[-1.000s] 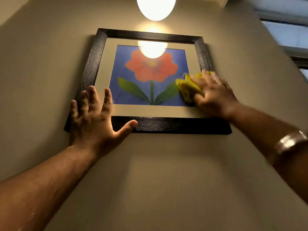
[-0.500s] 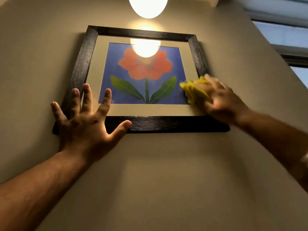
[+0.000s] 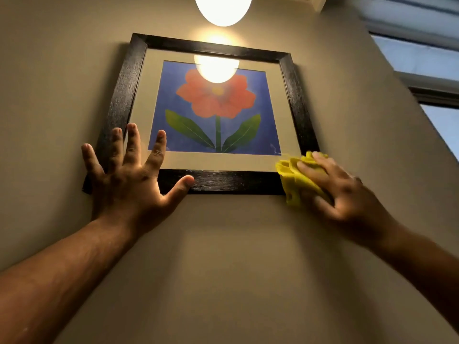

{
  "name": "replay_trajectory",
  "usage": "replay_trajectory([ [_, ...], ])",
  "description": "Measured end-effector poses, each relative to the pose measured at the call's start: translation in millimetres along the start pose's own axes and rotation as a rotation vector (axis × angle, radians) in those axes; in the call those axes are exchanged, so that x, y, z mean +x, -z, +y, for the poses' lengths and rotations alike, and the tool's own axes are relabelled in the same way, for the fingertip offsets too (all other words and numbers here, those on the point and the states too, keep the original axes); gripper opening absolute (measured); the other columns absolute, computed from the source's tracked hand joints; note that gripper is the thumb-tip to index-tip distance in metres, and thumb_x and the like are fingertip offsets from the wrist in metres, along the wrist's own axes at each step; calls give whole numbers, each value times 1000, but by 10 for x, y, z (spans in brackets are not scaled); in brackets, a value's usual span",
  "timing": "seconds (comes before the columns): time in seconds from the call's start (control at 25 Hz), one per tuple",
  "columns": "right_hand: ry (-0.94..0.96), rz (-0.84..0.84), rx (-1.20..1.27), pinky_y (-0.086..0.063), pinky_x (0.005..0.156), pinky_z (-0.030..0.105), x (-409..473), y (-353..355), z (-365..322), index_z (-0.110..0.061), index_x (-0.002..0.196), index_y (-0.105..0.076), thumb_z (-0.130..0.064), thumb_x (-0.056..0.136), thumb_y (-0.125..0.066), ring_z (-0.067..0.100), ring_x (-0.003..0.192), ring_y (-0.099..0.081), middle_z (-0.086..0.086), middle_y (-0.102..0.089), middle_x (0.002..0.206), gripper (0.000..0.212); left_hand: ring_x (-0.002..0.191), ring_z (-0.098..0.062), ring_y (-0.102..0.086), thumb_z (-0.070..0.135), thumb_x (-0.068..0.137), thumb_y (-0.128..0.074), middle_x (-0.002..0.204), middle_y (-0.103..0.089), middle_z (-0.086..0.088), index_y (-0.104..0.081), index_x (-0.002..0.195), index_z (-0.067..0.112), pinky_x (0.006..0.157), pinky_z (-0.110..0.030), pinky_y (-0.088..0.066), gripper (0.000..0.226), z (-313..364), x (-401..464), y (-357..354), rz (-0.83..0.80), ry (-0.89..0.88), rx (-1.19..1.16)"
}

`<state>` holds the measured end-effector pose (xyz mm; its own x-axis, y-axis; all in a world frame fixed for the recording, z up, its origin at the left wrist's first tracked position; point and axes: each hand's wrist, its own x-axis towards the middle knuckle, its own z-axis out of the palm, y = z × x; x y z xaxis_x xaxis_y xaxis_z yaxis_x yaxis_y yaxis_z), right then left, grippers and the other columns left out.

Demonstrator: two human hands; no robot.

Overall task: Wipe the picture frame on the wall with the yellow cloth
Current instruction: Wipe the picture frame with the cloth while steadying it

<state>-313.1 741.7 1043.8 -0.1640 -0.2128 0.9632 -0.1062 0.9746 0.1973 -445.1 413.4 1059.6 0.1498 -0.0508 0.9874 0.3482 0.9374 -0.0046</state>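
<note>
A black-framed picture frame point(image 3: 231, 182) hangs on the beige wall, showing a red flower with green leaves on blue behind glass. My left hand point(image 3: 131, 180) lies flat with fingers spread over the frame's lower left corner, thumb on the bottom rail. My right hand point(image 3: 345, 194) presses a bunched yellow cloth point(image 3: 295, 180) against the frame's lower right corner, which the cloth and hand hide. Part of the cloth hangs below the bottom rail onto the wall.
A glowing round ceiling lamp point(image 3: 222, 8) hangs above the frame and reflects in the glass. A window point(image 3: 427, 78) with a dark sill sits at the upper right. Bare beige wall point(image 3: 236, 269) spreads below the frame.
My right hand has slid the yellow cloth down from the right side of the glass to the lower right corner. My left hand stays spread on the lower left corner.
</note>
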Motion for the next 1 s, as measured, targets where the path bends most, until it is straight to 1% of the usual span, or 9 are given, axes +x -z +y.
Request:
replay_trajectory([
  [0.08, -5, -7, -7, -22, 114, 40, -292, -18, -27, -51, 141, -24, -48, 82, -38, 21, 145, -18, -5, -20, 159, 61, 152, -36, -3, 88, 75, -11, 164, -9, -21, -7, 154, 35, 115, -69, 3, 95, 17, 6, -12, -2, -5, 2],
  [0.2, -264, 114, -32, -17, 119, 41, 106, -94, -427, -40, 140, -36, -34, 78, -43, 28, 146, -18, 2, -24, 159, 63, 151, -37, -3, 86, 77, -14, 163, -10, -22, -6, 155, 33, 116, -67, 3, 95, 15, 33, -7, 14, -5, -3],
  [0.24, -228, 121, -71, -13, 120, 40, 232, -186, -676, -38, 140, -38, -36, 75, -44, 28, 146, -17, 3, -24, 159, 65, 151, -37, -3, 84, 78, -16, 163, -9, -21, -6, 155, 33, 116, -66, 4, 93, 11, 25, -11, 13, -14, -3],
  [0.36, 161, 6, -107, -6, 119, 39, 366, -531, -1103, -41, 142, -31, -45, 80, -45, 24, 148, -12, 2, -21, 159, 64, 151, -37, -4, 71, 84, -20, 164, -10, -21, -6, 155, 34, 117, -65, 3, 82, -18, 32, -16, 24, -15, -26],
  [0.44, 202, -48, -114, -9, 120, 39, 417, -333, -834, -38, 144, -28, -36, 86, -52, 24, 147, -14, 2, -21, 159, 63, 151, -38, -5, 65, 84, -23, 163, -10, -22, -8, 155, 33, 117, -65, 2, 79, -6, 40, -14, 14, -34, -23],
  [0.52, -24, -17, -94, -15, 121, 41, 432, -82, -453, -38, 144, -29, -21, 83, -56, 26, 147, -15, 1, -22, 159, 69, 151, -38, -4, 64, 84, -24, 164, -9, -21, -8, 155, 32, 117, -65, 2, 79, -2, 35, -1, 7, -22, -25],
  [0.6, -180, 50, -112, -16, 120, 42, 311, -28, -297, -41, 143, -28, -26, 80, -51, 27, 147, -13, 1, -19, 160, 69, 151, -38, -5, 64, 84, -24, 164, -9, -21, -7, 155, 32, 117, -65, 2, 80, 12, 25, 1, 3, -19, -21],
  [0.76, 62, -36, -135, -11, 119, 46, 380, -160, -330, -37, 143, -32, -36, 70, -43, 31, 146, -19, 4, -26, 158, 74, 151, -38, -8, 65, 83, -22, 163, -12, -22, -8, 155, 32, 117, -65, -1, 80, 6, 56, 9, -15, -34, -8],
  [1.0, -132, -83, -178, -4, 120, 51, 2046, 307, 22, -40, 146, -18, -43, 90, -45, 35, 147, -2, 8, -6, 162, 63, 150, -39, -10, 66, 82, -22, 163, -14, -22, -9, 155, 32, 118, -64, -4, 81, -3, 18, 68, -57, -4, 15],
])
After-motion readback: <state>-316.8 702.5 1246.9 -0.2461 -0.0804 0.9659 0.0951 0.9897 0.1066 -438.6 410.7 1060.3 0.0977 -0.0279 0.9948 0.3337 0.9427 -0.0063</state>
